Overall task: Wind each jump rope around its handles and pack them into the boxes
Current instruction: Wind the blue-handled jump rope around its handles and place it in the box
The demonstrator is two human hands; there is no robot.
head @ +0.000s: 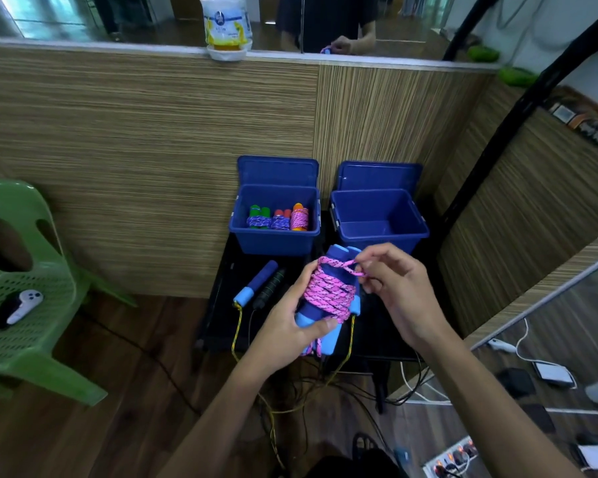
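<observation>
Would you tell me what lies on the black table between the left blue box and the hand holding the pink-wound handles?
In the head view, two unwound rope handles lie there side by side: a blue foam handle and a black handle, between the left box and the left hand.

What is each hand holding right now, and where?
Left hand grips the lower part of the blue foam handles wound with pink braided rope. Right hand pinches the rope's loose loop near the handle tops.

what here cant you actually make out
Head view only:
- Far handles of the two loose ropes: cut off behind the left hand.
- Where the pink rope end tucks: hidden by right hand fingers.
- Left box floor: hidden by three wound bundles.
</observation>
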